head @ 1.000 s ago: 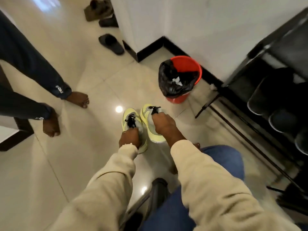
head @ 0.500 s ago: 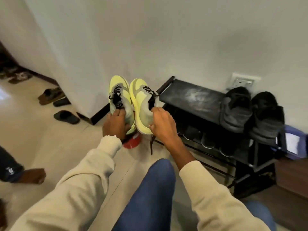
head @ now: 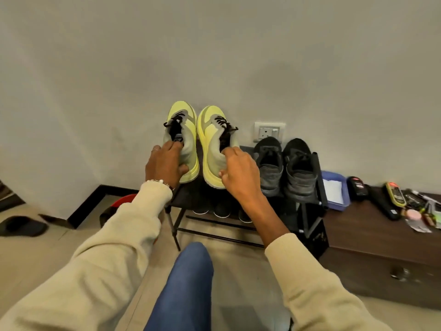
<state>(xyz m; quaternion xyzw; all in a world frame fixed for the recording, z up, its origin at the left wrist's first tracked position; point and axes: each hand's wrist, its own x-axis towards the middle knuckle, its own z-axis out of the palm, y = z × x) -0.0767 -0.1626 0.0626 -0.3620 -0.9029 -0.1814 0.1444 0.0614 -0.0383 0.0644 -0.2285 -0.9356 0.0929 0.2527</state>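
At the black rack (head: pixel 319 177), yellow sneakers (head: pixel 211 139) in both hands (head: pixel 164 164)

a home entryway: shoe rack (head: pixel 318 177) with shoes, wall socket (head: pixel 269 131), slipper (head: pixel 21 225) on tiled floor.

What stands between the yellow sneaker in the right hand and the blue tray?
Between the yellow sneaker and the blue tray stands a pair of black sneakers, side by side on the rack; the head view shows it.
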